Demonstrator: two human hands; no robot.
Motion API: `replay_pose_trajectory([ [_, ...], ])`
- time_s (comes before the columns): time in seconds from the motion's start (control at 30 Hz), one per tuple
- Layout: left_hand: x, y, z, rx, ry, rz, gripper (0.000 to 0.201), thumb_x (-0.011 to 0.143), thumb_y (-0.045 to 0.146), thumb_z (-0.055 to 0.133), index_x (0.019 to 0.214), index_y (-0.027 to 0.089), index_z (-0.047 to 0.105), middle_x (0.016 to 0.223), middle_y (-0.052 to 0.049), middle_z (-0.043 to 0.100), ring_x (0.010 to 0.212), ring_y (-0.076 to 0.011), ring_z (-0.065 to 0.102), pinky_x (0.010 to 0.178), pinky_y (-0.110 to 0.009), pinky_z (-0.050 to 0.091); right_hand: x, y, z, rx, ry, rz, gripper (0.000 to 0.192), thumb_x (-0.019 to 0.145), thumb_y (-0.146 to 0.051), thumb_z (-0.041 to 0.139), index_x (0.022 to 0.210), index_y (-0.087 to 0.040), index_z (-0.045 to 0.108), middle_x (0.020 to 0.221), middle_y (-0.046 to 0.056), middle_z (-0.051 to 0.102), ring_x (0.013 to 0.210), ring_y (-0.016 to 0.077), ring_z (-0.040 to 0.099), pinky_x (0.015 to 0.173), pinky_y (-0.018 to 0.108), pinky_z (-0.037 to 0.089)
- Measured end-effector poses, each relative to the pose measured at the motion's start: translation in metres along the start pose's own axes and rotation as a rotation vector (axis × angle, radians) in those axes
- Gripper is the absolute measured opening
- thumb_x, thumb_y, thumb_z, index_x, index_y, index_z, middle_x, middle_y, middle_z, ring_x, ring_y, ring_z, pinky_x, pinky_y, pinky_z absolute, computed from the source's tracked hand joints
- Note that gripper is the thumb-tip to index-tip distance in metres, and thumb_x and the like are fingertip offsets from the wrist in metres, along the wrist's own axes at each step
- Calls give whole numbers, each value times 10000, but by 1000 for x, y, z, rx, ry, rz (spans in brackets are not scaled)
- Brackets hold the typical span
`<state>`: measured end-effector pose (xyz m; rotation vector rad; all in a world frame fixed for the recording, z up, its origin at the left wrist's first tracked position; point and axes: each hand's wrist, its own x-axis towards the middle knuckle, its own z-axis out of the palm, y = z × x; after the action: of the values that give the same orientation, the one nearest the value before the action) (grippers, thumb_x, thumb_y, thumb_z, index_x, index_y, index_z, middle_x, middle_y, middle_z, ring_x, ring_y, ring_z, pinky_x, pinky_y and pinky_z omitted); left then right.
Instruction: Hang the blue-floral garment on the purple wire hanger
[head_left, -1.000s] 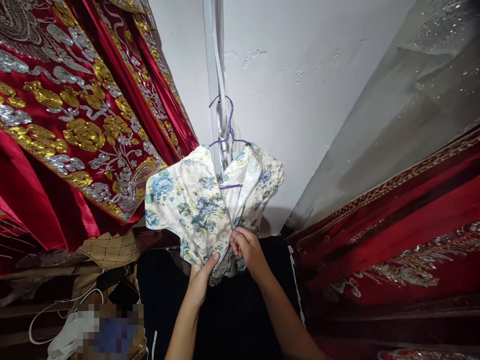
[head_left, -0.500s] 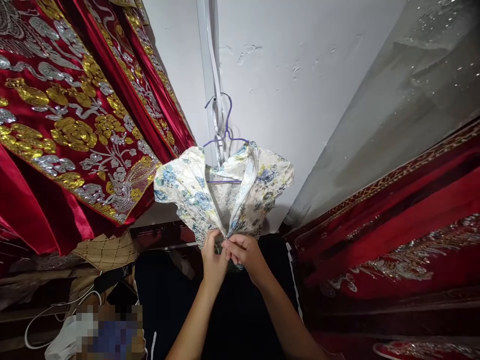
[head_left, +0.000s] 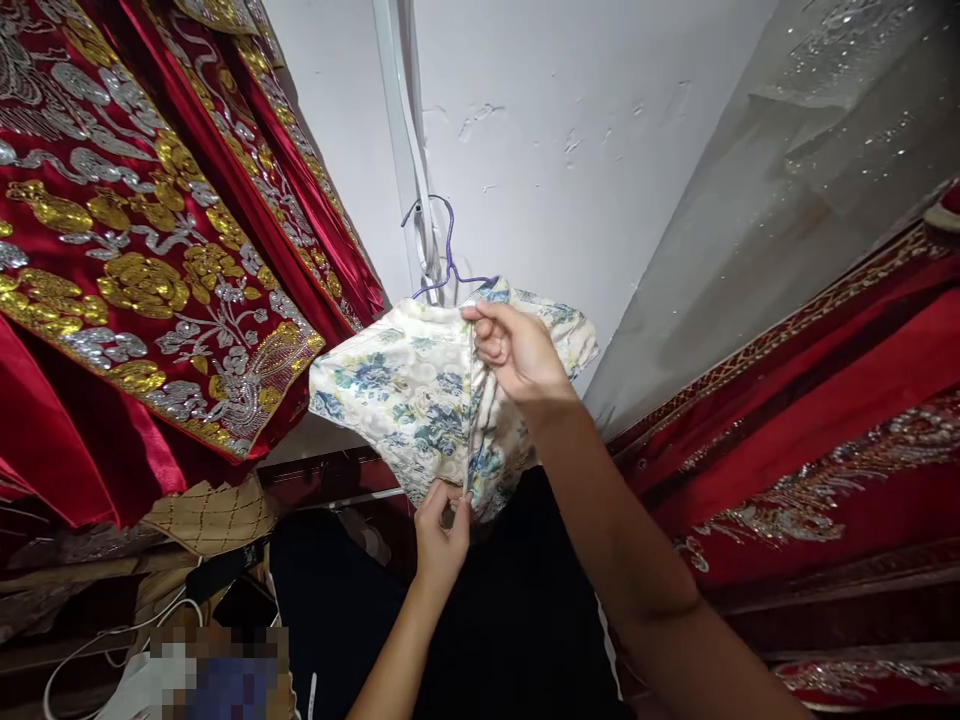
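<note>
A cream garment with a blue floral print (head_left: 405, 390) hangs on a purple wire hanger (head_left: 447, 250), hooked by a white strip on the wall. My left hand (head_left: 441, 530) pinches the lower end of the garment's back opening. My right hand (head_left: 514, 350) grips the top of that opening near the collar, fingers closed on the fabric edge. The opening runs straight between the two hands and looks closed.
Red robes with gold and silver embroidery (head_left: 142, 260) hang close on the left. More red embroidered cloth (head_left: 825, 440) and a grey glittery sheet (head_left: 810, 180) fill the right. Below lie dark fabric (head_left: 352, 620), a tan quilted piece (head_left: 210, 515) and a white cable.
My right hand has risen from the bottom of the opening up to the collar, and the gaping back of the garment has come together. My left hand stays at the lower end.
</note>
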<state>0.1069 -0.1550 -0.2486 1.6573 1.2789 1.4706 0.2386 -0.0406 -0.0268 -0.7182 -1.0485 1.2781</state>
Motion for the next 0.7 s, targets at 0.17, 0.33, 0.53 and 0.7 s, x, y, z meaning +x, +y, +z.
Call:
replay_pose_trajectory([
  [0.17,36,27,-20,-19,-54,41,105,901,300,674,857,204,675,816,-41,621,785,-197,579,737,-316,463,-16,1,11,-39,-62,-38,216,850,-367,700,897,-156,707,594,-33,588,466,54,463,403,176,324],
  [0.33,124,106,-46,-64,181,363,393,951,289,624,1341,243,610,1026,-52,694,907,-191,639,876,-347,503,-34,7,18,-84,-90,-81,191,882,-363,619,807,-190,646,540,-46,541,452,69,444,429,191,330],
  [0.53,172,171,-56,257,124,684,132,976,254,592,956,176,696,900,-39,673,850,-163,609,798,-301,487,-27,22,14,-230,-38,-194,186,855,-354,631,757,-199,601,530,-68,433,448,74,345,438,221,258],
  [0.7,183,147,-111,86,552,659,145,1012,258,549,1002,149,644,960,-35,633,924,-130,584,864,-277,462,-38,74,-13,-479,14,-79,231,821,-306,605,627,-195,547,507,-58,368,470,89,300,460,257,212],
])
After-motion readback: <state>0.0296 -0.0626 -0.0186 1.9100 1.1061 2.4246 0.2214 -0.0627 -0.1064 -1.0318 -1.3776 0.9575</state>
